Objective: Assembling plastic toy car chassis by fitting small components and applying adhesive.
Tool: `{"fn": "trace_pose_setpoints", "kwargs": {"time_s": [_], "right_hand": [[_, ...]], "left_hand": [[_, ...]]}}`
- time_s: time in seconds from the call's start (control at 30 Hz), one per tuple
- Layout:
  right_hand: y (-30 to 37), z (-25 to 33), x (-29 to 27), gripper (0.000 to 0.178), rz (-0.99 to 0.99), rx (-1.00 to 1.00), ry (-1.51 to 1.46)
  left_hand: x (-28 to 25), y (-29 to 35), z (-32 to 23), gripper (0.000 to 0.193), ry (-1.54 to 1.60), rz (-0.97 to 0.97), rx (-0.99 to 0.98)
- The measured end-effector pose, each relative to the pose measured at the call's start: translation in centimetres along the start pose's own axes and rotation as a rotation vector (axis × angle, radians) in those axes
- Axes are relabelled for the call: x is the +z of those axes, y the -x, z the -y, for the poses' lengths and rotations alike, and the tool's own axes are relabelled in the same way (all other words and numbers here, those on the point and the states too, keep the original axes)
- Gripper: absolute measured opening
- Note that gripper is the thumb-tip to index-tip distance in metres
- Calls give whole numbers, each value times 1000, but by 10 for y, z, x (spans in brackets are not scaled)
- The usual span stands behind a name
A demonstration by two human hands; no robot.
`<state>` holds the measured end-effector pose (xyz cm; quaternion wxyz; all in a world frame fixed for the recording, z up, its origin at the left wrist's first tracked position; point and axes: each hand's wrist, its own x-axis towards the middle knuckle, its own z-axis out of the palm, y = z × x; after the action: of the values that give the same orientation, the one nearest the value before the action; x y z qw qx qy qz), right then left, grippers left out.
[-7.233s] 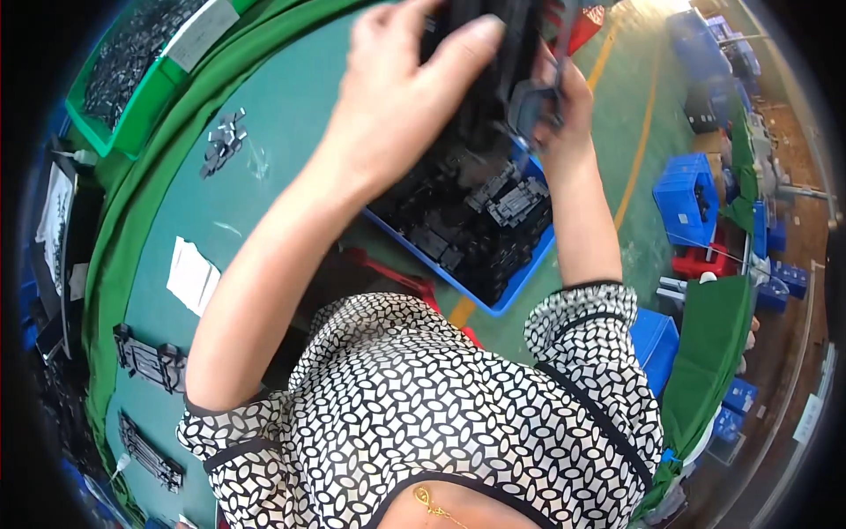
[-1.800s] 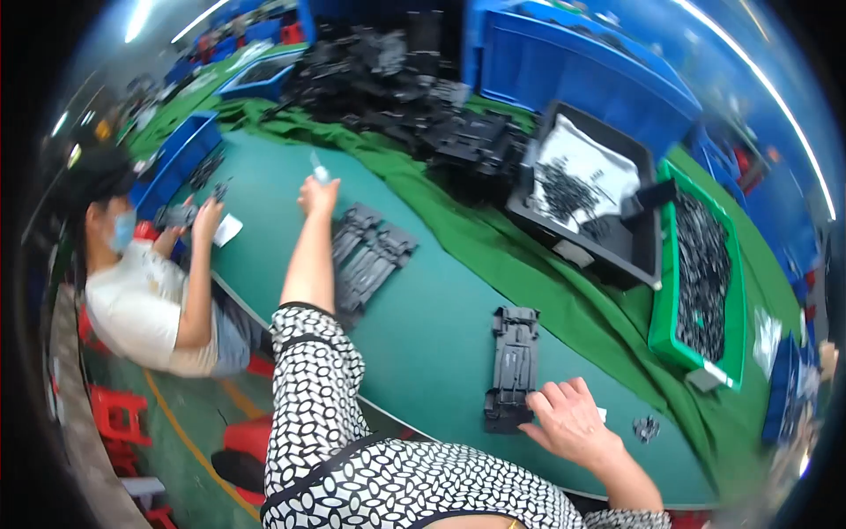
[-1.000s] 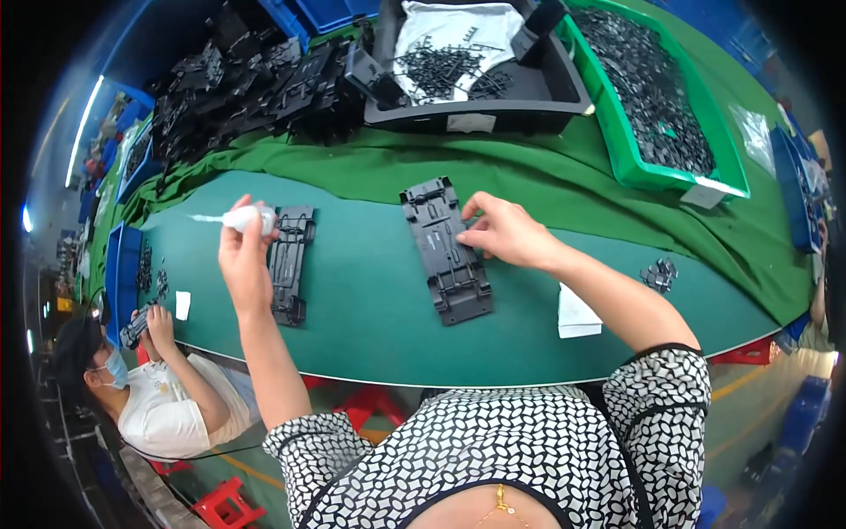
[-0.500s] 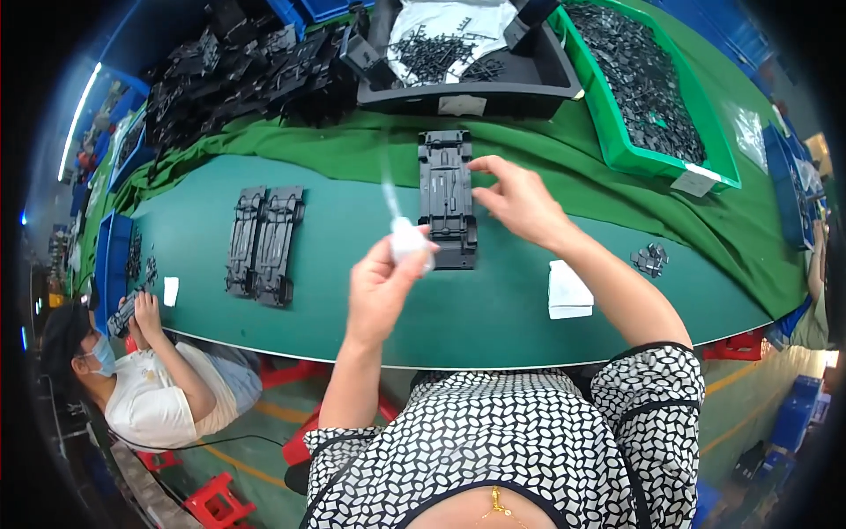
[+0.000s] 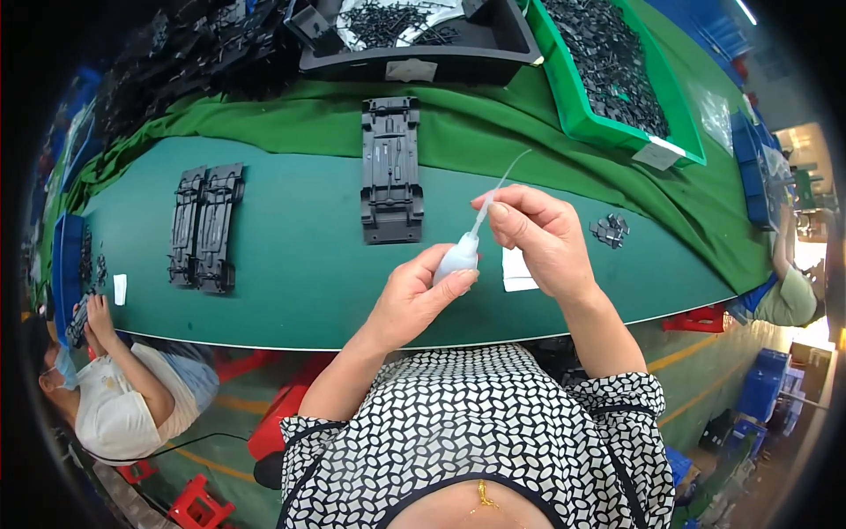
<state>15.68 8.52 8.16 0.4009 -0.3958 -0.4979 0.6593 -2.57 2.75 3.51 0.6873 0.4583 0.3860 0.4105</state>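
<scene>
My left hand (image 5: 417, 295) is wrapped round a small white squeeze bottle (image 5: 457, 257) with a long thin nozzle pointing up and to the right. The fingertips of my right hand (image 5: 546, 238) pinch that nozzle partway along its length. Beyond my hands, a black plastic chassis-like part (image 5: 392, 167) lies lengthwise on the table, partly over the green cloth, and neither hand touches it. Two similar black parts (image 5: 204, 227) lie side by side to the left. Partly covered by my right hand is a folded white cloth or paper (image 5: 518, 271).
Small black pieces (image 5: 610, 231) form a little pile at the right. Along the back stand a black bin (image 5: 493, 66) and a green crate (image 5: 564, 106) of small black parts, with heaped black parts (image 5: 176, 70) at far left. A co-worker (image 5: 132, 397) sits on the left, handling a dark part.
My right hand has left the side of the black chassis-like part and come to the bottle's nozzle. My left hand has shifted right with the bottle. The view has turned rightward.
</scene>
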Motion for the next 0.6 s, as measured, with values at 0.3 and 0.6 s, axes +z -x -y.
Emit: {"fn": "trace_pose_setpoints", "kwargs": {"time_s": [0.3, 0.6], "right_hand": [[22, 4, -13, 16, -73, -109, -38], [45, -3, -20, 10, -269, -315, 159]], "left_hand": [[14, -5, 5, 30, -136, 115, 14], [26, -2, 13, 27, -75, 181, -15]]}}
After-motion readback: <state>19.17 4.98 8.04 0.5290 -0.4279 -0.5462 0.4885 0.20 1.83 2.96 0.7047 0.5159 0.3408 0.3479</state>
